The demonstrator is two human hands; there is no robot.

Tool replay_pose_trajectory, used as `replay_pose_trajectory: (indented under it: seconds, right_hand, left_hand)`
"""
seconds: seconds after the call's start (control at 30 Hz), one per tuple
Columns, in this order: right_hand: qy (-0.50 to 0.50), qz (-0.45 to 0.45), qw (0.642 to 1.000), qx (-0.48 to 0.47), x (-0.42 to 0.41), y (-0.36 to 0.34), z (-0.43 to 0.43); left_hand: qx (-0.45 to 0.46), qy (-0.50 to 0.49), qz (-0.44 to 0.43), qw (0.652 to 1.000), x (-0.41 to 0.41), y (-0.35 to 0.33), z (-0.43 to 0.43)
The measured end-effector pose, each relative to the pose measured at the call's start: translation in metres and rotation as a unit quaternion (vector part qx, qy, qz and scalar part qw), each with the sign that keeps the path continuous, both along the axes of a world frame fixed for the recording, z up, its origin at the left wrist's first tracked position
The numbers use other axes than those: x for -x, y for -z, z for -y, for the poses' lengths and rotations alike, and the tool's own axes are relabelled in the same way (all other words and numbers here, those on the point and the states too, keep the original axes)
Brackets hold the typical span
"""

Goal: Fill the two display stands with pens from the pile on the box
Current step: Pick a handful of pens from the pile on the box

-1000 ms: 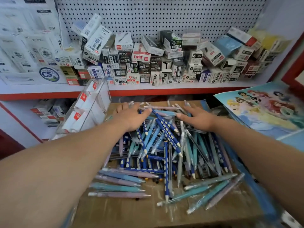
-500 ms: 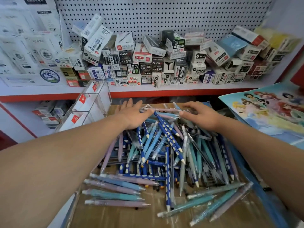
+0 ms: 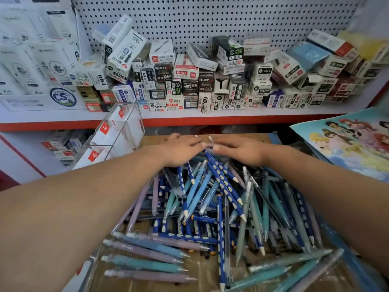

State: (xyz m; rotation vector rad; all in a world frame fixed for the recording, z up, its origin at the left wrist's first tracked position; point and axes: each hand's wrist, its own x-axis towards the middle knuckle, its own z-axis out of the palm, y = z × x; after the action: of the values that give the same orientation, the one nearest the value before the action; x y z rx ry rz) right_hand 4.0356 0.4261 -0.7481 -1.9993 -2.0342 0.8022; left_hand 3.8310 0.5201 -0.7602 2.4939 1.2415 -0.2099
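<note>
Pens [image 3: 221,207] lie in a loose heap on the cardboard box [image 3: 248,137], covering most of its top from the far edge to the near edge. No pen is seen in a stand, so the filling is judged not yet begun; the whole heap remains to be moved.

Most pens lie flat with the long axis running near to far, fanned slightly, tips toward the near edge. The blue dotted pens [image 3: 223,182] slant, white tips pointing near and right. A group at the near left [image 3: 147,258] lies crosswise, tips pointing right.

The left hand [image 3: 181,150] and right hand [image 3: 240,151] rest palm-down on the far end of the heap, side by side, thumbs almost meeting. Fingers are extended; no pen is seen pinched or gripped.

One clear tiered stand [image 3: 117,135] is at the far left of the box, its compartments showing no pens. A second stand cannot be made out with certainty.

Beyond, a shelf [image 3: 210,118] carries stacked small cartons [image 3: 189,81]. A cartoon poster [image 3: 347,140] lies to the right.
</note>
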Motion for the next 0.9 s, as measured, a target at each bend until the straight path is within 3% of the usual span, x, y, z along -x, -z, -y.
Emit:
replay_pose_trajectory:
  seconds: [0.2,0.53,0.77,0.9]
  right_hand:
    - [-0.002,-0.023,1.0,-0.008,-0.001,-0.003,0.012]
    - [0.114,-0.076,0.99,-0.032,-0.018,-0.02,0.041]
    - [0.181,0.0,0.971,-0.155,0.019,-0.043,0.156]
    - [0.192,0.067,0.973,-0.112,0.051,-0.019,0.234]
  left_hand:
    - [-0.018,0.008,0.011,1.0,0.003,-0.002,0.009]
    - [-0.071,-0.052,0.021,0.996,0.014,-0.02,0.022]
    - [-0.113,-0.081,0.159,0.978,0.037,-0.065,0.119]
    - [-0.126,-0.098,0.195,0.968,0.069,-0.046,0.192]
